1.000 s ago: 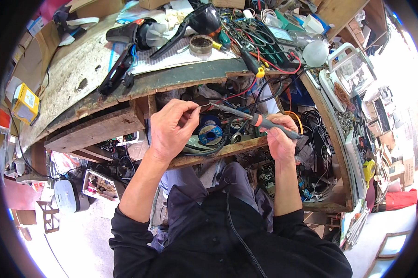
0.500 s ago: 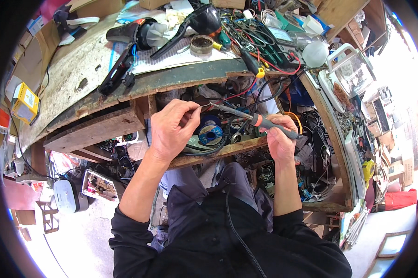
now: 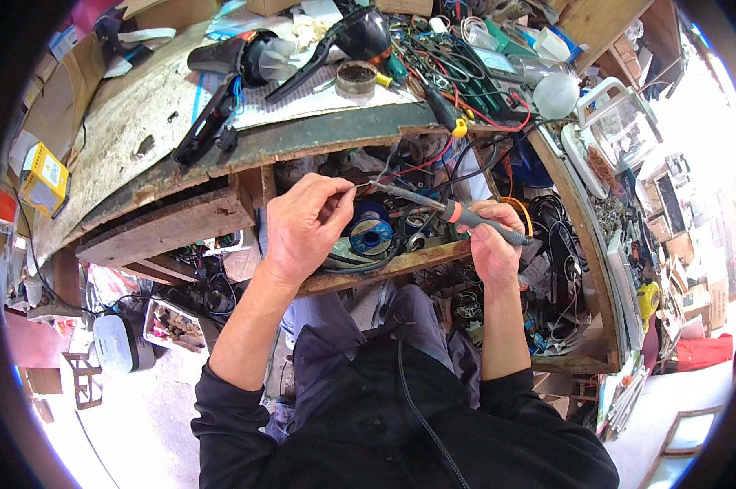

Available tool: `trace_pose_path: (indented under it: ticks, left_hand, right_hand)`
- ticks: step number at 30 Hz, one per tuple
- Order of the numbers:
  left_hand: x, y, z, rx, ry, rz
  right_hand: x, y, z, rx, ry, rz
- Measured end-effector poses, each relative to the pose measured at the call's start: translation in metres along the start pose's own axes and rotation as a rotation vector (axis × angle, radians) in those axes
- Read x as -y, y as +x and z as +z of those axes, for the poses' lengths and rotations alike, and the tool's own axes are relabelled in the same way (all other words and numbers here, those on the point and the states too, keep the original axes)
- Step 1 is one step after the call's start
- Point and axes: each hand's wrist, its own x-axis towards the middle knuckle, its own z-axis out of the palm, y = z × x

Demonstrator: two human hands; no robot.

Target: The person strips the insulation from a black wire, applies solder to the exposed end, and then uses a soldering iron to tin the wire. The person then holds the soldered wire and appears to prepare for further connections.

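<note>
My left hand [image 3: 304, 228] pinches a thin dark wire [image 3: 361, 185] between thumb and fingertips. My right hand [image 3: 494, 244] grips a soldering iron [image 3: 454, 212] by its grey and orange handle; its metal tip touches the wire's end, where a faint grey wisp [image 3: 386, 167] rises. Below the tip, a blue-rimmed spool [image 3: 369, 236] sits in the cluttered open drawer [image 3: 400, 266], among black cables and red wires. Both hands are above the drawer, the left one closed at the fingertips, the right one wrapped round the handle.
The worn bench [image 3: 123, 138] holds disassembled black appliance housings [image 3: 233, 59], a round tin [image 3: 355, 80], test leads and a meter [image 3: 495, 63]. A yellow box [image 3: 44, 179] is at the left. Clutter and a clear plastic container [image 3: 616, 134] line the right side. My legs are below the drawer.
A pale wisp of smoke now shows above the iron's tip. My hands and the iron have stayed almost still.
</note>
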Motion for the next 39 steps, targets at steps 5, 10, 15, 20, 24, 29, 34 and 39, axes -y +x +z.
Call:
trace_pose_path:
  ticks: [5, 10, 15, 20, 24, 29, 34, 39]
  left_hand:
    - [-0.001, 0.000, 0.000, -0.001, 0.016, 0.008]
    - [-0.001, 0.001, 0.001, -0.108, 0.022, -0.054]
    - [0.004, 0.002, -0.001, -0.204, 0.167, -0.003]
    - [-0.020, 0.005, 0.002, 0.032, 0.153, 0.145]
    - [0.003, 0.022, 0.029, 0.409, 0.361, 0.177]
    - [0.045, 0.039, 0.068, 0.635, 0.683, 0.099]
    - [0.042, 0.049, 0.065, 0.754, 0.794, 0.055]
    - [0.013, 0.031, 0.031, 0.512, 0.540, 0.160]
  right_hand:
    - [0.000, -0.001, -0.001, 0.008, 0.005, -0.011]
    - [-0.002, -0.001, -0.004, 0.003, 0.023, -0.031]
    - [0.001, 0.001, -0.001, -0.034, 0.162, -0.036]
    - [0.000, -0.001, -0.011, -0.103, 0.270, -0.045]
    - [-0.001, -0.002, -0.011, -0.151, 0.311, -0.050]
    - [-0.002, 0.002, -0.007, -0.135, 0.321, -0.043]
    - [-0.001, 0.002, -0.009, -0.132, 0.320, -0.017]
    - [0.005, 0.000, -0.007, -0.118, 0.306, -0.001]
